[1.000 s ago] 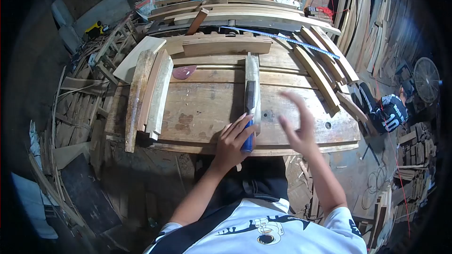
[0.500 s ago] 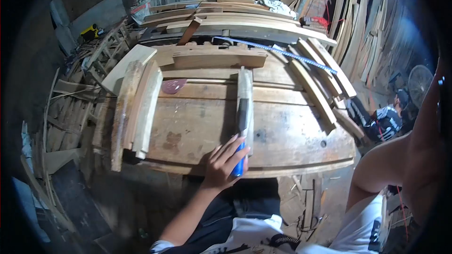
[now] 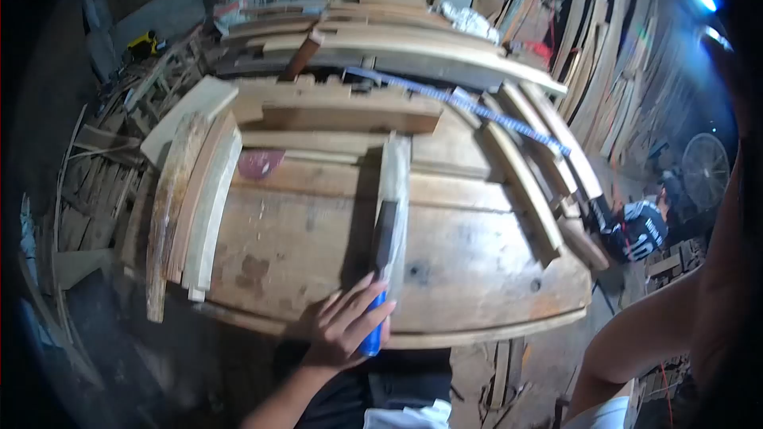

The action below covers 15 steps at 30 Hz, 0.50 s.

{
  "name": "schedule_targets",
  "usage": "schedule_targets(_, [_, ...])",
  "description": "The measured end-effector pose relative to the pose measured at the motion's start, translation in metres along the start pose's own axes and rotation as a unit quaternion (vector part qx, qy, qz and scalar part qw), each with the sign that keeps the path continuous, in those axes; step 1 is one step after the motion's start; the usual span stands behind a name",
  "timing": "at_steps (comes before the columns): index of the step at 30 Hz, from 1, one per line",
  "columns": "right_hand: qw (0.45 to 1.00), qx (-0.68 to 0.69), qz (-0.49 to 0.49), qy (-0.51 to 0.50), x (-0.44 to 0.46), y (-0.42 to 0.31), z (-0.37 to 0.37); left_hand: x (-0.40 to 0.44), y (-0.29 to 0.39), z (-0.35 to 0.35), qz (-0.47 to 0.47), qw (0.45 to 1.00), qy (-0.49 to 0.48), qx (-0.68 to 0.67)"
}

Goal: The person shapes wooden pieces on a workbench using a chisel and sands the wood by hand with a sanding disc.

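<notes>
My left hand (image 3: 347,326) is wrapped around the blue handle of a chisel (image 3: 387,230). Its broad dark blade lies along a pale wood strip (image 3: 396,167) standing on the workbench (image 3: 461,286), pointing away from me. Whether the edge touches the wood, I cannot tell. My right arm is raised at the right edge of the view, bent at the elbow; its hand is lost past the dark rim. Left of the chisel, several wood strips (image 3: 195,206) lie side by side, near a dark red half-round piece (image 3: 261,164).
Across the bench's back lies a notched wood piece (image 3: 342,117). A blue-white ruler (image 3: 469,103) slants over boards at the right. Long planks (image 3: 413,44) are stacked beyond. A person in a dark numbered shirt (image 3: 640,230) is low at the right, near a fan (image 3: 706,168).
The view has shifted, so the bench appears lower and further left. My left hand keeps hold of the chisel on the strip. My right arm stays raised.
</notes>
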State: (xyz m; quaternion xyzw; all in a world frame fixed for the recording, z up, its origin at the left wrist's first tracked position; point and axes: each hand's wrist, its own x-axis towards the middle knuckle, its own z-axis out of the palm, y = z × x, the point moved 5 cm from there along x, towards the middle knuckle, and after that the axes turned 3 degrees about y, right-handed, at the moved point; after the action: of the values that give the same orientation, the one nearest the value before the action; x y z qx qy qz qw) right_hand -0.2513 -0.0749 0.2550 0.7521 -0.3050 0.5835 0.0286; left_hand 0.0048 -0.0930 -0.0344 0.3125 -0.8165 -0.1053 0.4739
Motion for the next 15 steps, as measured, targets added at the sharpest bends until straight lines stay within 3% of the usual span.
schedule_targets(5, [0.999, 0.012, 0.053, 0.003, -0.036, 0.010, 0.013, 0.002, 0.005, 0.000, 0.004, 1.000, 0.000, 0.016])
schedule_targets(15, [0.997, 0.005, 0.068, 0.028, -0.075, 0.002, 0.038, 0.025, 0.030, -0.017, 0.062, 0.996, -0.037, 0.053])
